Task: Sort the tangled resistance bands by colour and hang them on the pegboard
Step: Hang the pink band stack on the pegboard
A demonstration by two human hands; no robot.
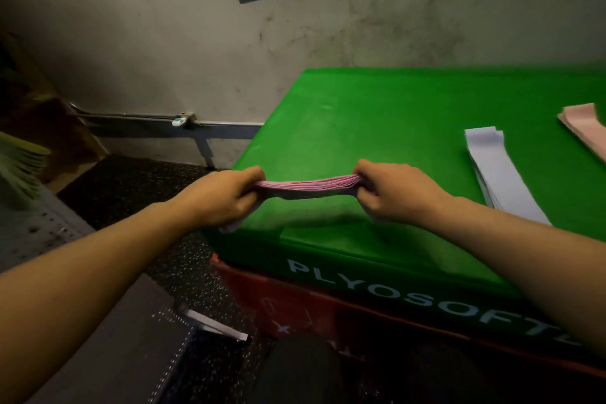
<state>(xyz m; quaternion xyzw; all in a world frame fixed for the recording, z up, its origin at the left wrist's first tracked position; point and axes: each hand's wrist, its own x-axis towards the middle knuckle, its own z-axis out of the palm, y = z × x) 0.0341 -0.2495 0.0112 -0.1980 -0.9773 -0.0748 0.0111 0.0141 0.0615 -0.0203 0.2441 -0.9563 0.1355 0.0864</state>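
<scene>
Two hands [216, 197] [390, 193] grip one pink bundle [305, 187]; two stacks [501, 170] [587, 131] lie nearby.

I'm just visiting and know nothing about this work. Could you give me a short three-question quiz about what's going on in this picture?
1. True or false: the left hand and right hand each have a grip on one end of the pink band bundle.
2. Which pile lies nearer that bundle on the green plyo box: A) pale lilac bands, B) light pink bands?
3. How many sorted piles rest on the box?

Key: 1 true; 2 A; 3 two.
</scene>
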